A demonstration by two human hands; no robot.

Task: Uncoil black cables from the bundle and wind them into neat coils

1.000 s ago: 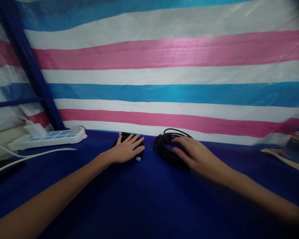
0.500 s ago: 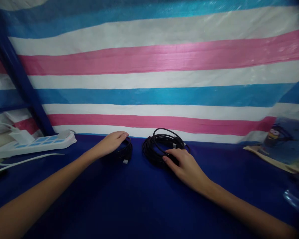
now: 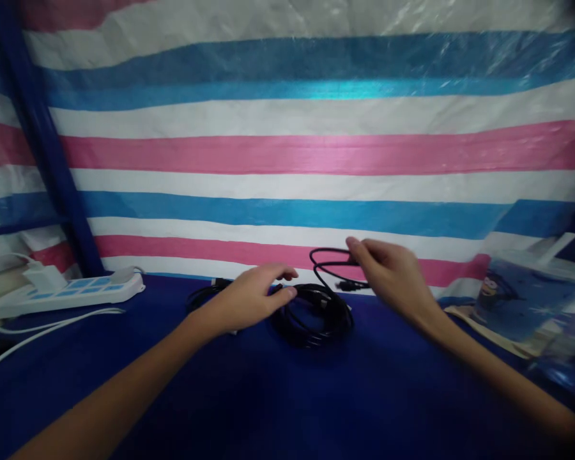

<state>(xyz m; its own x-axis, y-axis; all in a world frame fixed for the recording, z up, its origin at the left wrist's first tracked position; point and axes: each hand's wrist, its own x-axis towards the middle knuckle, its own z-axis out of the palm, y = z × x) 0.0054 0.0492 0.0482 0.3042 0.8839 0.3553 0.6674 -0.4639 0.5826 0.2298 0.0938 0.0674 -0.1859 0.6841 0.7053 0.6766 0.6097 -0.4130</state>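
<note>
A thick coil of black cable (image 3: 311, 335) lies on the blue tabletop (image 3: 287, 402). From it a loop of the same cable rises into my right hand (image 3: 395, 275), which pinches it above the table, to the right of the coil. A dark plug hangs just left of these fingers. My left hand (image 3: 249, 297) hovers at the coil's left side, thumb and fingers apart; whether it touches the coil is unclear. Behind my left hand, partly hidden, is a second, smaller black cable coil (image 3: 200, 296) with a connector at its top.
A white power strip (image 3: 71, 294) with plugs in it stands at the left, white cords (image 3: 52, 328) beside it. On the right are a printed bag-like item (image 3: 512, 300) and a clear, shiny object (image 3: 565, 370). A striped plastic sheet (image 3: 287, 153) hangs behind.
My right hand has lifted part of the cable up and to the right. The left hand has moved right, from the smaller coil to the larger one. The view has tilted upward.
</note>
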